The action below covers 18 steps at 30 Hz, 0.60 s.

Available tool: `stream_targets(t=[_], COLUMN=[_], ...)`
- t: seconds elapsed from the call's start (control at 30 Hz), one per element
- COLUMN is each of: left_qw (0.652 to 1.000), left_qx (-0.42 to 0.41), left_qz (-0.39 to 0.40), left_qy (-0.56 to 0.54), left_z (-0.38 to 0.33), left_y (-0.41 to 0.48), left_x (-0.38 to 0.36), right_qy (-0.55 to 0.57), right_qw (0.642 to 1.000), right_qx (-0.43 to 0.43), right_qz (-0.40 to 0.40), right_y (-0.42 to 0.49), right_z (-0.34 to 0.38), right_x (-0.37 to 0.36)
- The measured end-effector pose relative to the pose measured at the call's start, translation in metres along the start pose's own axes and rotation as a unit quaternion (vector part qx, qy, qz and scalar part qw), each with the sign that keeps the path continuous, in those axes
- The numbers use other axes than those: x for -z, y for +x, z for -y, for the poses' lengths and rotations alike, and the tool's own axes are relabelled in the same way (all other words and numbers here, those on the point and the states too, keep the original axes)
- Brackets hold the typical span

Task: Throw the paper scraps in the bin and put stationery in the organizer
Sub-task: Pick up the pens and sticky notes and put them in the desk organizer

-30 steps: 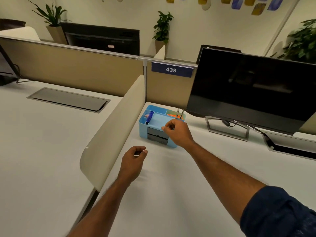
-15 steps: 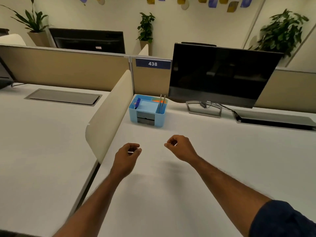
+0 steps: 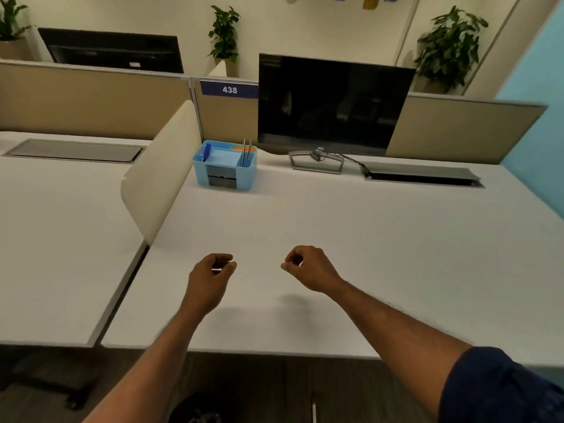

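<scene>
From my head camera, my left hand (image 3: 210, 274) is curled round a small white sliver, likely a paper scrap (image 3: 216, 269): light, flimsy, best pinched at its edge. My right hand (image 3: 308, 267) is loosely curled; contents unclear. The blue organizer (image 3: 224, 166) sits well ahead.

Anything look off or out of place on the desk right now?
Nothing stands out. The blue organizer sits upright by the monitor, stationery inside. The left hand pinches something small and white; the right hand is curled.
</scene>
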<state>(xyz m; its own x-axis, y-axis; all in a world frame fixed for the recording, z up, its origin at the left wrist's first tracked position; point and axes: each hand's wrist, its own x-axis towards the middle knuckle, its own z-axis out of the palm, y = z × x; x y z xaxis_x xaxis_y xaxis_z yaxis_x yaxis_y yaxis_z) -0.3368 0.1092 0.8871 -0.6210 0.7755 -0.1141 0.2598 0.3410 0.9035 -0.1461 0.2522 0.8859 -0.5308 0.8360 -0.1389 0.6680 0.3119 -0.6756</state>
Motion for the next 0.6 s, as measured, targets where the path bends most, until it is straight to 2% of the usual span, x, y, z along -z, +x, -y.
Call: stream_targets(t=[0.3,0.6], left_qw=[0.999,0.996], left_qx=[0.017,0.044], left_qz=[-0.005,-0.055], left_qy=[0.049,0.059], left_z=[-0.001,-0.008], left_y=[-0.098,-0.196], left_x=[-0.055,-0.14], right_qy=[-0.006,0.001], right_qw=[0.999,0.994], right_qx=[0.035,0.072], right_qz=[0.033,0.085], right_y=[-0.071,-0.144], right_z=[-0.067,-0.161], right_x=[0.022,0.056])
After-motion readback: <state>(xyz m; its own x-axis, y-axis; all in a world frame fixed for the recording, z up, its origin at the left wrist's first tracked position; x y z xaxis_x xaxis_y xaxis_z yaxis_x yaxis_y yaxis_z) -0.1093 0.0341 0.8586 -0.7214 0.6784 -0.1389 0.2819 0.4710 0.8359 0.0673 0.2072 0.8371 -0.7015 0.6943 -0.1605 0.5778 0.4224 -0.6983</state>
